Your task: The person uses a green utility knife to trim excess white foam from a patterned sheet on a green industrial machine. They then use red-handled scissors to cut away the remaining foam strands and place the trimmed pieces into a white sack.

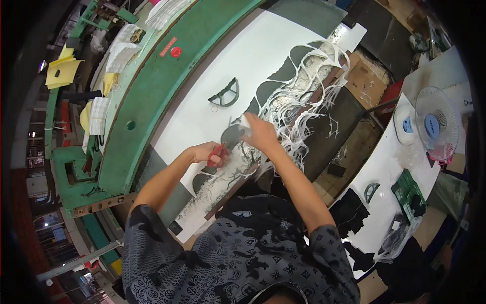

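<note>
My left hand (203, 152) is closed around a small red object (216, 155), partly hidden by the fingers; its kind does not show. To its right, my right hand (260, 133) is partly blurred, its fingers bent at the edge of a dark grey cut piece (233, 136) with white at its side. Both hands are over a long strip of dark grey and white sheet material, whose thin white offcuts (298, 114) curl along its right side. A black half-round cutting die (224, 93) lies on the white board (187, 114) beyond my hands.
A long green press beam (147, 96) with a red button (175, 52) runs along the left. At the right, a side table (377, 162) bears a fan (436, 124), a green ridged block (408, 193), a round die (372, 192) and black scraps. Offcuts hang over the board's right edge.
</note>
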Motion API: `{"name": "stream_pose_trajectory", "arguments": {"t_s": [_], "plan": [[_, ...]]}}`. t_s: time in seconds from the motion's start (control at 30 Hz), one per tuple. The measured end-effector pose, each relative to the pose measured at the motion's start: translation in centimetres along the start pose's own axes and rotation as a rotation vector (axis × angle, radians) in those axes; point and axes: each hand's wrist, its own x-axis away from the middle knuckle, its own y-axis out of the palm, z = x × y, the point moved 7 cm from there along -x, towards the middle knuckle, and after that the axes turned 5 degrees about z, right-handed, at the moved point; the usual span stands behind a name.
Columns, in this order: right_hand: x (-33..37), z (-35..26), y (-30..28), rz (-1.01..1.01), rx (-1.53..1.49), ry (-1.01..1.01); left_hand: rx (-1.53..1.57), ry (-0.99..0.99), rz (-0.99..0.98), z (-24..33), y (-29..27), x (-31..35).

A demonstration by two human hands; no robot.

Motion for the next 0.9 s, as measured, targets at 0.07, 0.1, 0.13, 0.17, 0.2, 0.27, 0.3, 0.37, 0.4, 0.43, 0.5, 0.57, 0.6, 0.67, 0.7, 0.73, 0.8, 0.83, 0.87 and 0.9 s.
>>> {"name": "stream_pose_trajectory", "arguments": {"t_s": [0.07,0.1,0.13,0.17,0.2,0.27,0.3,0.37,0.4,0.43,0.5,0.57,0.6,0.67,0.7,0.73,0.8,0.83,0.87,0.9], "plan": [[-1.7,0.5,3.9,0.03,0.113,-0.078,-0.038,0.079,0.012,0.5,-0.5,-1.1],[-2.0,0.8,4.4,0.018,0.084,-0.072,0.038,0.033,0.028,1.1,-0.3,-1.4],[-2.5,1.1,5.1,-0.011,0.128,-0.061,0.114,-0.013,0.043,1.7,-0.3,-1.4],[-2.6,1.5,5.7,-0.05,0.177,-0.055,0.148,-0.064,0.019,1.4,0.0,-1.6],[-2.8,2.1,6.3,-0.087,0.227,-0.048,0.132,-0.099,-0.004,0.9,0.0,-1.6],[-3.0,3.1,6.6,-0.1,0.237,-0.06,0.106,-0.172,-0.056,-0.6,0.1,-1.4],[-3.4,4.2,6.3,-0.151,0.234,-0.063,0.056,-0.093,-0.023,0.0,0.6,-1.2],[-3.6,5.4,4.8,-0.195,0.203,-0.078,0.13,-0.051,-0.015,1.7,1.7,0.5],[-3.6,5.0,3.5,-0.201,0.197,-0.067,0.175,-0.028,0.001,2.2,1.8,1.5],[-3.6,4.4,2.0,-0.209,0.19,-0.063,0.153,-0.045,-0.074,-0.6,0.4,0.9],[-3.5,5.4,-0.9,-0.197,0.174,-0.046,0.094,-0.028,-0.064,1.3,-0.3,-0.4],[-3.9,6.2,-2.9,-0.154,0.095,-0.033,0.069,-0.04,-0.054,3.2,-1.5,-1.6],[-4.4,5.9,-3.8,-0.14,0.053,-0.034,0.015,-0.061,-0.058,3.4,-2.5,-2.7],[-5.1,6.0,-4.8,-0.128,-0.035,0.003,-0.096,-0.093,-0.067,4.3,-4.3,-5.2],[-5.2,6.4,-4.5,-0.12,-0.072,0.008,-0.125,-0.056,-0.121,5.5,-4.3,-6.5],[-5.3,6.8,-4.3,-0.115,-0.108,0.012,-0.151,-0.055,-0.116,6.3,-4.4,-7.7],[-5.3,7.2,-3.7,-0.171,-0.107,0.174,-0.21,-0.059,-0.104,9.4,-4.0,-8.8],[-5.5,7.0,-3.5,-0.173,-0.088,0.22,-0.105,-0.078,-0.065,9.8,-3.8,-9.1],[-5.7,7.2,-3.2,-0.169,-0.078,0.281,-0.122,-0.11,-0.101,9.7,-4.0,-9.4],[-6.0,8.1,-1.9,-0.182,-0.007,0.282,-0.141,-0.142,-0.139,9.6,-4.2,-9.6]]}}
